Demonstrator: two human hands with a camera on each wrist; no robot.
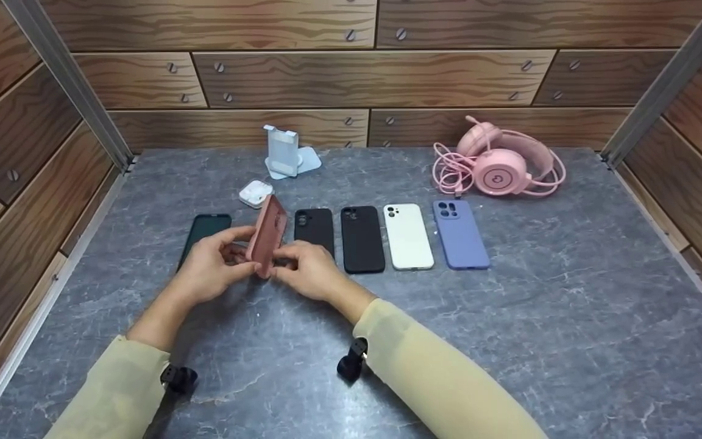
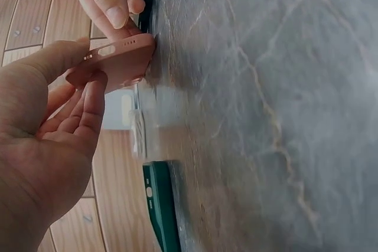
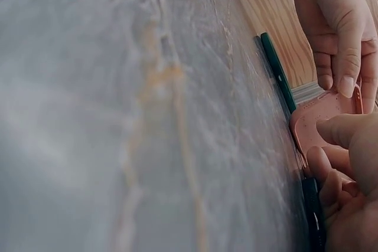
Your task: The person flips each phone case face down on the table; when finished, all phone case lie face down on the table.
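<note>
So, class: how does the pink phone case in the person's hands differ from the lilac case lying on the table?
The pink case is lifted off the table, tilted nearly on edge; the lilac case lies flat. The left hand and right hand both grip the pink case; nothing touches the lilac case. Pink sits left in the row, lilac at its right end. Both have camera cutouts.

Even, soft light; wrist views blurred

Head view sharp, with faint shadows under the arms; both wrist views smear the grey table [image 3: 118, 116] up close.

six phone cases [image 1: 407, 236], one pink headset [image 1: 500, 164], one earbud case [image 1: 256, 192], one phone stand [image 1: 284, 152], two hands [image 1: 211, 265].
</note>
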